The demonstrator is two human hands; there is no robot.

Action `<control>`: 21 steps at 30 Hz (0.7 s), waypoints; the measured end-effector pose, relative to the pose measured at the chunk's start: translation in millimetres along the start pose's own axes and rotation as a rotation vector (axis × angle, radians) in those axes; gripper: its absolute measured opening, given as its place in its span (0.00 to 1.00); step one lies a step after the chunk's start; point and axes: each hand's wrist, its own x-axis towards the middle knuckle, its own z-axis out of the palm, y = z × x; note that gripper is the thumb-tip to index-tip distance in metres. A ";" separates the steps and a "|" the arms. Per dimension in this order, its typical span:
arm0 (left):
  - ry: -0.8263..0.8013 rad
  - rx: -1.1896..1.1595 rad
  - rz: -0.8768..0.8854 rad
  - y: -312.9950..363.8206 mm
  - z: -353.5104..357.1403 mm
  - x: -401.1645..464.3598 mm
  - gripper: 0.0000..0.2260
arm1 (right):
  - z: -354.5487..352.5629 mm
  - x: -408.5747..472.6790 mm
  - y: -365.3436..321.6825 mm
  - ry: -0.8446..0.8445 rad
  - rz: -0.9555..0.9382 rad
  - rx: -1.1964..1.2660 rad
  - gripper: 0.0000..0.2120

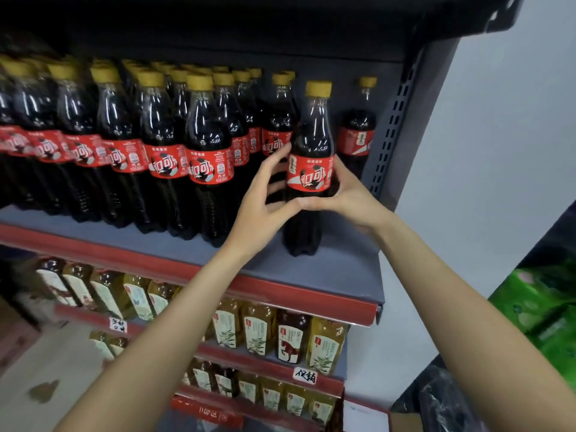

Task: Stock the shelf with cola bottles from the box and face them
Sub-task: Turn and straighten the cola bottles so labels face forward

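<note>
- While both the left hand [265, 198] and right hand [346, 194] curl around the cola bottle [310, 169] standing on the shelf [343, 269], a hasty twist could tip it.
- Turning too far would hide its label.
- It could knock the neighbouring row [208, 157].

cola bottle [309, 169] red label: "可口"; lower shelf handwritten tag [305, 376]: "促销".

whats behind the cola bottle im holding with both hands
Behind the held bottle, to its right, one bottle stands alone at the back of the shelf. Another shows behind to its left. Directly behind it, its own body blocks the view.
</note>
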 end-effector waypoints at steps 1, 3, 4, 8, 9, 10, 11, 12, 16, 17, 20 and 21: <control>0.028 0.002 -0.001 -1.7 -3.3 -2.6 0.29 | 4.0 2.6 -0.7 0.005 -0.004 -0.011 0.38; 0.072 0.018 -0.009 -2.9 -9.0 -5.4 0.28 | 11.6 8.7 -2.4 0.055 -0.025 -0.063 0.37; 0.087 0.029 -0.021 -3.5 -11.7 -5.2 0.28 | 14.6 12.3 -1.9 0.088 -0.038 -0.088 0.39; 0.143 0.065 -0.078 -3.0 -15.7 -3.3 0.28 | 28.0 24.9 -1.2 0.128 -0.070 -0.140 0.43; 0.154 0.089 -0.085 -3.7 -15.3 -3.3 0.28 | 32.1 28.5 -1.2 0.132 -0.076 -0.155 0.44; 0.163 0.110 -0.093 -5.0 -14.9 -2.8 0.28 | 36.1 32.0 -1.2 0.140 -0.078 -0.166 0.43; 0.170 0.126 -0.104 -7.0 -14.9 -1.7 0.28 | 40.8 36.3 0.1 0.157 -0.075 -0.171 0.43; 0.174 0.143 -0.119 -7.5 -14.8 -0.3 0.28 | 45.2 40.4 2.2 0.184 -0.072 -0.169 0.43; 0.192 0.249 -0.166 -2.3 -11.9 5.3 0.31 | 58.5 55.4 10.2 0.317 -0.022 -0.198 0.47; 0.200 0.283 -0.176 -1.1 -10.8 5.3 0.31 | 59.9 57.7 10.3 0.328 -0.011 -0.219 0.46; 0.231 0.296 -0.197 -0.8 -9.5 5.0 0.31 | 63.6 59.8 8.0 0.360 -0.032 -0.255 0.45; 0.236 0.290 -0.195 -2.5 -9.7 5.4 0.29 | 64.8 59.2 8.1 0.359 -0.035 -0.260 0.45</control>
